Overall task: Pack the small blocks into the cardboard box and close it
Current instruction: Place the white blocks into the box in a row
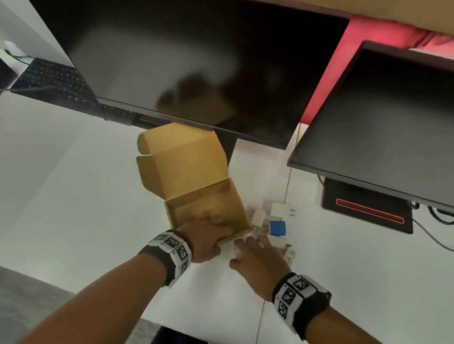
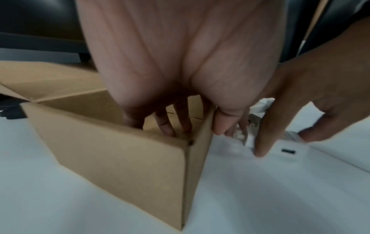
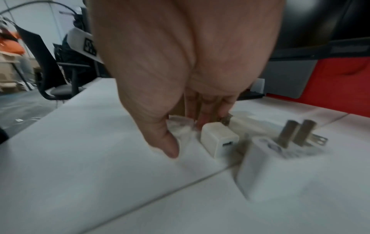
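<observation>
Head view: box [image 1: 201, 194] stands open on the desk [image 1: 68, 191], lid back, its near corner gripped by the left hand [image 1: 203, 236], while the blocks [image 1: 276, 227] lie just right of it under the spread right hand [image 1: 256, 261]. Left wrist view: fingers [image 2: 166, 125] hook inside the box wall, thumb outside. Right wrist view: right-hand fingers straddle a white block [image 3: 219, 140], none gripped yet; motion blur suggests haste, so a careless pinch could knock neighbouring blocks away.
</observation>
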A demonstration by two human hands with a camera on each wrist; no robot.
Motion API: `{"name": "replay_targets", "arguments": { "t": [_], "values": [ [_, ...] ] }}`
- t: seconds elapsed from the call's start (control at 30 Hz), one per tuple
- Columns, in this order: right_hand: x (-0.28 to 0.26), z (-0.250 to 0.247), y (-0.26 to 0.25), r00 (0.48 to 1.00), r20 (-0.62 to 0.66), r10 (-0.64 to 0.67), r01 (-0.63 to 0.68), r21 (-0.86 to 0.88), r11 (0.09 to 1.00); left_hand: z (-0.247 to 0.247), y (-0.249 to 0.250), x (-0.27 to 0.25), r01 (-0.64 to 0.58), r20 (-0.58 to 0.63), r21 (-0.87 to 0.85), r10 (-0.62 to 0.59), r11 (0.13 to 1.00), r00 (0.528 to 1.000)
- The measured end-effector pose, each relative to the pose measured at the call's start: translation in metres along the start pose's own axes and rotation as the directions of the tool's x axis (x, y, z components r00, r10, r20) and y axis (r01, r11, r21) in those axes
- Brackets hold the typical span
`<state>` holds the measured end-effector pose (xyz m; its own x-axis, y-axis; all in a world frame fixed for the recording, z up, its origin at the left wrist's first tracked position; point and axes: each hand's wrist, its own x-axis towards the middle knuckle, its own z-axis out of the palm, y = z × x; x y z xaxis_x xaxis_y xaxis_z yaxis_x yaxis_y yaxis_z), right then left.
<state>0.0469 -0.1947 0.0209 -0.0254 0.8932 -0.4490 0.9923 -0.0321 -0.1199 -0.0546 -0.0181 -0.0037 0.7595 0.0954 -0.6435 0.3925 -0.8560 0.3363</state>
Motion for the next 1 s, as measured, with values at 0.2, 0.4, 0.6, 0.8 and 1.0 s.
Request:
{"name": "replay_targets", "arguments": {
  "t": [0.2, 0.4, 0.6, 0.8, 1.0],
  "values": [
    [-0.027, -0.006, -0.006, 0.984, -0.081, 0.156, -0.110, 0.411, 0.905, 0.000, -0.003, -0.007, -0.100, 0.076, 0.169, 0.088, 0.981, 0.993],
    [0.002, -0.038, -0.008, 0.899, -0.208, 0.386, -0.187, 0.615, 0.766, -0.018, -0.014, -0.015, -0.194, -0.072, 0.024, 0.195, 0.981, 0.978],
    [0.055, -0.038, -0.002, 0.793, -0.177, 0.583, -0.315, 0.700, 0.641, -0.046, -0.042, -0.031, -0.097, -0.419, -0.326, -0.052, 0.940, 0.907],
    [0.095, -0.023, -0.004, 0.782, -0.115, 0.612, -0.420, 0.628, 0.655, -0.049, -0.059, -0.012, 0.136, -0.251, -0.648, -0.380, 0.749, 0.890],
    [0.119, -0.005, 0.005, 0.667, -0.002, 0.745, -0.599, 0.593, 0.538, -0.045, -0.053, 0.002, 0.156, -0.094, -0.664, -0.289, 0.731, 0.953]
  ]
}}
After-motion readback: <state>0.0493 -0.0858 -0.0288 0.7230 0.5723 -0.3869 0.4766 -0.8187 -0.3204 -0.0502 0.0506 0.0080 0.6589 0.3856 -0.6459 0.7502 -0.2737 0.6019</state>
